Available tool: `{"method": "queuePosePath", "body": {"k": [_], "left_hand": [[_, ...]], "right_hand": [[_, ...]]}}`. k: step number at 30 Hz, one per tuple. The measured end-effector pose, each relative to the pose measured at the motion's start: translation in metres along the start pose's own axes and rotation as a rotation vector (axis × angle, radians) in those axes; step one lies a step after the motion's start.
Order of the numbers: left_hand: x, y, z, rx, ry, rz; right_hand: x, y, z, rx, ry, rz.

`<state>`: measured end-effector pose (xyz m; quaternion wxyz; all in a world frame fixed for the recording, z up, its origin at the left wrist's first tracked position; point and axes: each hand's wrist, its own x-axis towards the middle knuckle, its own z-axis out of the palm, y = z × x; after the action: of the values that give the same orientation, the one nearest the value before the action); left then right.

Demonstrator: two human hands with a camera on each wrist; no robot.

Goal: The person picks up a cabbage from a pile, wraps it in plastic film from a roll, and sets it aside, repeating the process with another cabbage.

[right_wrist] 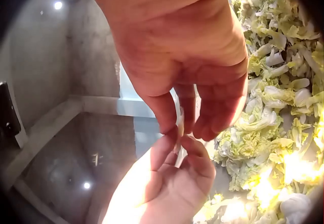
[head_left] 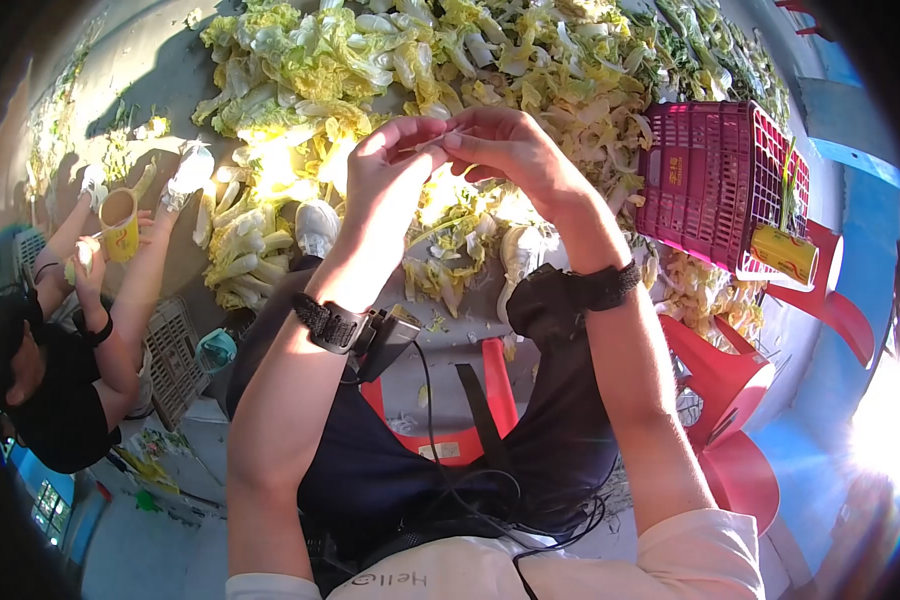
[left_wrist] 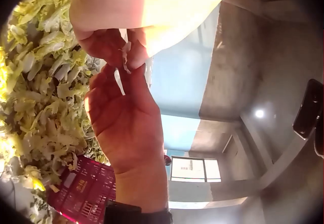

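A thin, pale whitish strip (right_wrist: 180,128) spans the fingertips of both hands; its kind cannot be told. My left hand (head_left: 390,165) pinches one end between thumb and fingers. From the other side my right hand (head_left: 518,150) pinches it too, the two sets of fingertips almost meeting. In the left wrist view the strip (left_wrist: 126,57) looks ragged and narrow, partly covered by fingers. Below and beyond the hands, a wide heap of yellow-green cabbage leaves (head_left: 310,60) is spread over the floor.
A magenta plastic crate (head_left: 695,160) lies to the right, a yellow cup (head_left: 783,253) beside its edge. Red plastic stools (head_left: 730,385) stand nearer. At left, another person (head_left: 70,390) sits holding a yellow cup (head_left: 120,225), near a grey crate (head_left: 175,350). A cable (head_left: 428,400) hangs over my lap.
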<state>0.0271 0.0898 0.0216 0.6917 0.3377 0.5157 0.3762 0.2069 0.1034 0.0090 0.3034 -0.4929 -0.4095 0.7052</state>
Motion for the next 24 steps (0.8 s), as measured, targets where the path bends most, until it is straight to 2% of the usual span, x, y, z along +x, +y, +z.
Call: {"method": "queuePosePath", "body": {"k": [6, 11, 17, 19, 22, 23, 24], "left_hand": [[0.001, -0.005, 0.008, 0.026, 0.019, -0.004], [-0.005, 0.003, 0.016, 0.046, -0.039, -0.077], [0.001, -0.007, 0.016, 0.066, -0.04, -0.016], [0.0, -0.006, 0.018, 0.094, -0.05, -0.051], [-0.001, -0.006, 0.023, 0.096, 0.023, -0.062], [-0.002, -0.007, 0.024, 0.09, 0.064, -0.058], [0.0, -0.008, 0.022, 0.066, 0.075, -0.061]], "right_hand": [[-0.004, -0.002, -0.01, 0.081, 0.054, 0.013], [-0.007, -0.002, -0.021, 0.022, 0.134, 0.061], [-0.011, -0.005, -0.023, 0.025, 0.177, 0.048], [-0.012, -0.007, -0.025, -0.007, 0.174, 0.042], [-0.01, -0.002, -0.033, 0.074, 0.297, -0.135], [-0.003, -0.001, -0.035, 0.289, 0.552, -0.253], [-0.004, -0.003, -0.042, 0.387, 0.682, -0.326]]}}
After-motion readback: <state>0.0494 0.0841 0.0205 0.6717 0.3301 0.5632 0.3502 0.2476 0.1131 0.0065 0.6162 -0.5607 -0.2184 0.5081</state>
